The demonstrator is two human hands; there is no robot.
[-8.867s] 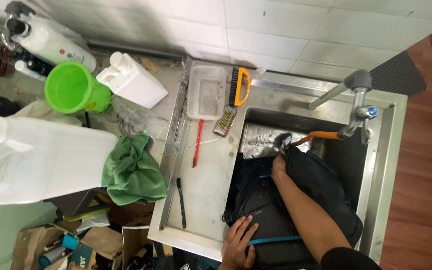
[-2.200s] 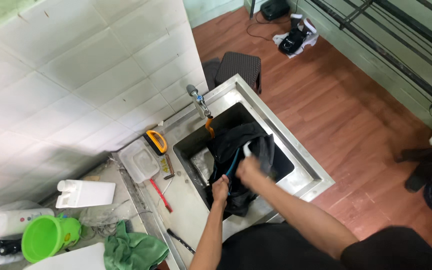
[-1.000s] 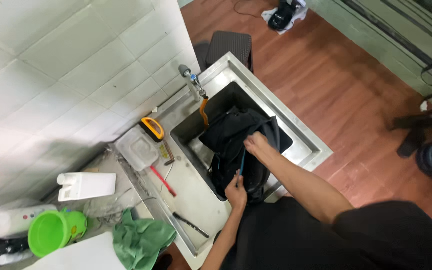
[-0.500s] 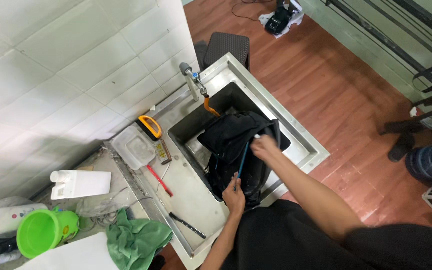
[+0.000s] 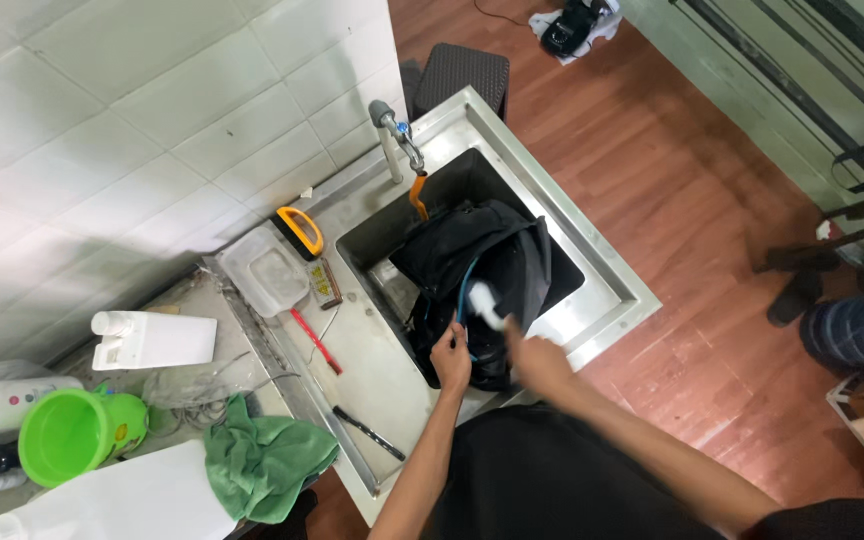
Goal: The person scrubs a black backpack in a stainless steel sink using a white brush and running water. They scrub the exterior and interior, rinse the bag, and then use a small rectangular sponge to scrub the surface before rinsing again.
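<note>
Surface: stainless steel sink point(image 5: 607, 300) held black fabric backpack point(image 5: 482, 260).
Left hand point(image 5: 450, 355): gripped backpack.
Right hand point(image 5: 537, 360): blurred, grip unclear.
Room: white tiled wall point(image 5: 132, 130), far; red-brown wooden floor point(image 5: 692, 170), right.

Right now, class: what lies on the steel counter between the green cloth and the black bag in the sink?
In the head view, a black-handled tool lies between the green cloth and the black bag.

A home wash corner or utility area is shown. A steel sink point(image 5: 607, 290) with a tap point(image 5: 392, 135) is set against a white tiled wall point(image 5: 132, 130), and a scrubbing brush point(image 5: 300, 232), a clear plastic tub point(image 5: 264, 272), white jugs point(image 5: 152, 340), a green bucket point(image 5: 72, 435) and a green cloth point(image 5: 267, 460) are kept beside it. A wooden floor point(image 5: 692, 150) is seen alongside.
</note>
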